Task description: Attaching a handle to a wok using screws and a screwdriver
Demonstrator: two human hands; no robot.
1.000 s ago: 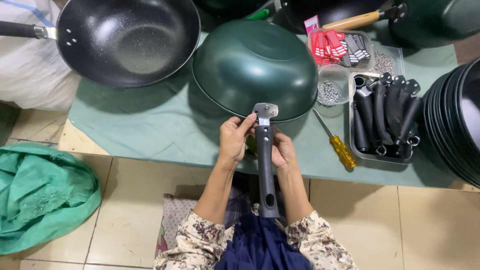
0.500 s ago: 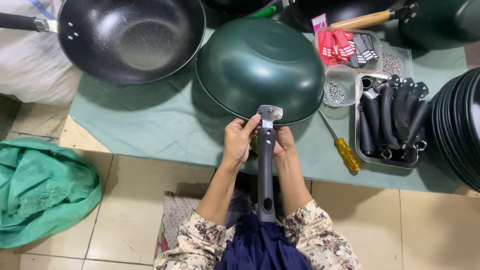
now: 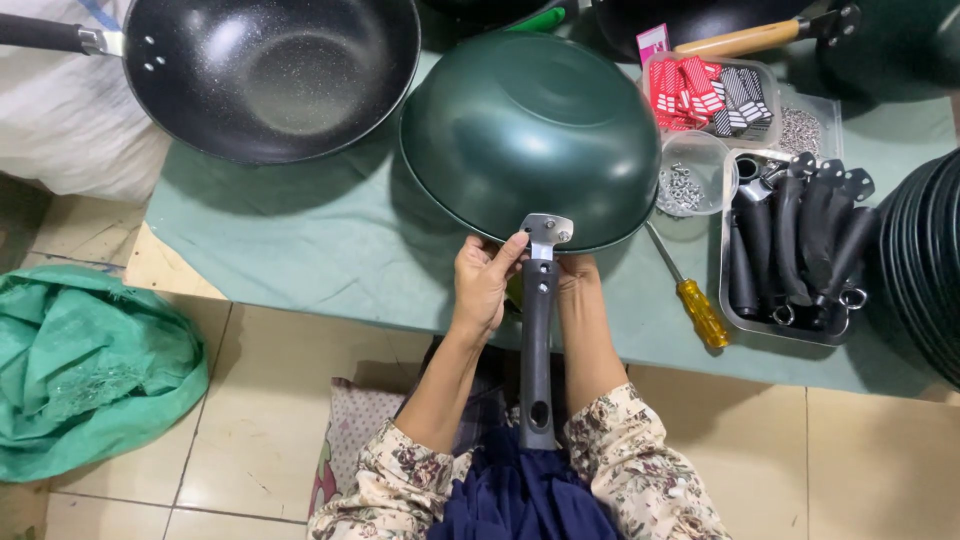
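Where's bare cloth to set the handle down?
Free: green cloth between black wok and left hand; smaller strip below the screwdriver. Crowded: right side, with tray of handles, screw bowl, stacked pans.

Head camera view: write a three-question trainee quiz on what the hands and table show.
1. True or false: the green wok lies upside down on the table.
2. Which hand touches the metal bracket of the handle? A) left hand B) right hand
3. What lies between the green wok and the tray of handles?

Key: 1 true. 2 A; its fingers reach the bracket, the right hand sits behind the handle. 3 the yellow-handled screwdriver.
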